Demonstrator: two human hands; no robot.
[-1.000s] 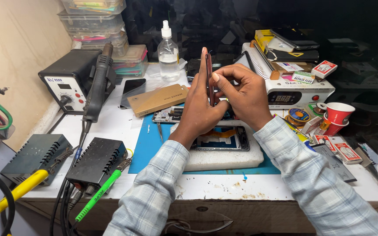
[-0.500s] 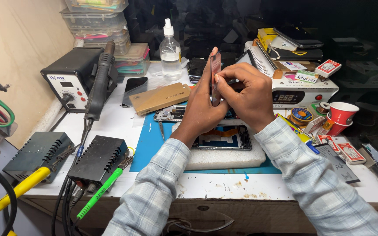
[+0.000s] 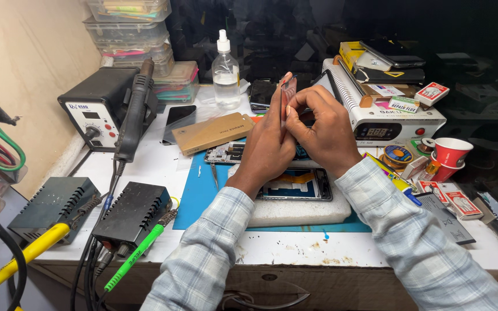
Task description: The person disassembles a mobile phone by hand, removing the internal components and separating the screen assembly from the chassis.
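A thin, flat, reddish-edged phone panel [image 3: 285, 99] is held upright, edge-on to the camera, above the middle of the workbench. It is gripped from the left by the left hand [image 3: 269, 144], whose fingers are closed along its side, and from the right by the right hand [image 3: 324, 131], whose fingertips [image 3: 296, 103] are pinched against its upper edge. Both wrists are covered by pale checked shirt sleeves.

Just below the hands, an opened dark phone frame with an orange flex strip [image 3: 296, 185] is laid on a white foam block [image 3: 301, 210], which is set on a blue work mat [image 3: 200, 190]. A flat brown cardboard box [image 3: 213, 132] is placed left of the hands, and a clear plastic squeeze bottle with a white nozzle [image 3: 225, 74] is stood behind it. A black hot-air station with a dark handpiece [image 3: 102, 106] is seen at the far left, near two dark ribbed power units [image 3: 90, 210]. A white heating plate machine with a digital display [image 3: 387, 118] is positioned to the right, beside a red paper cup [image 3: 451, 152].
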